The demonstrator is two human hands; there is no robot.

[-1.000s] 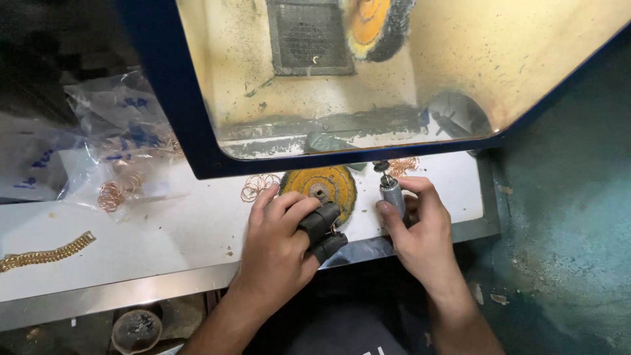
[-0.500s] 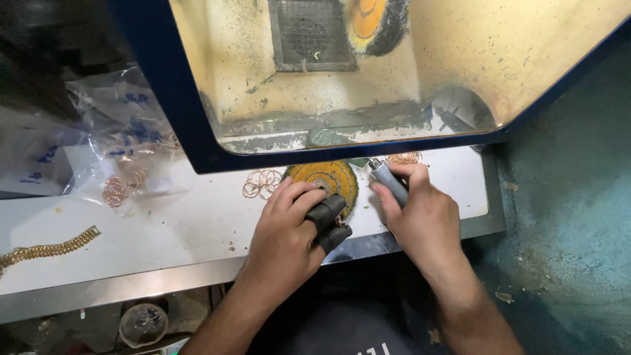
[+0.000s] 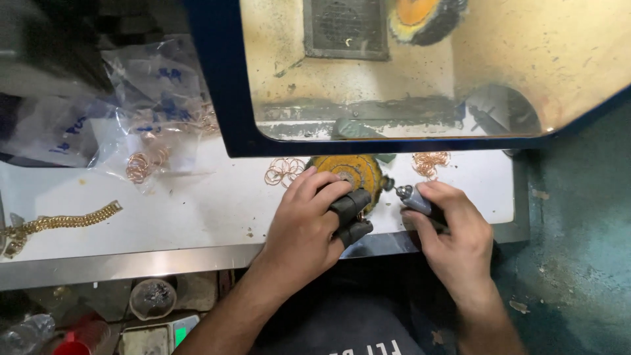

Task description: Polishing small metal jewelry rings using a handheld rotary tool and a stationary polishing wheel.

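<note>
Bench: white worktop [image 3: 197,204] with a bare metal front edge [image 3: 131,263]; dust and small specks scattered on it
Booth: blue-framed clear shield [image 3: 223,79] above the bench; stained yellowish inner wall [image 3: 526,46] behind it; dark vent grille [image 3: 345,29] set in that wall
Floor: teal surface [image 3: 578,230] at right, chipped and spotted
Light: even, from above; shield glares faintly

You're in a jewellery polishing workshop: dust-caked polishing hood [image 3: 420,85], yellow buffing wheel [image 3: 351,172], loose copper rings [image 3: 284,171], gold chain [image 3: 62,222] on a white bench [image 3: 197,204].
</note>
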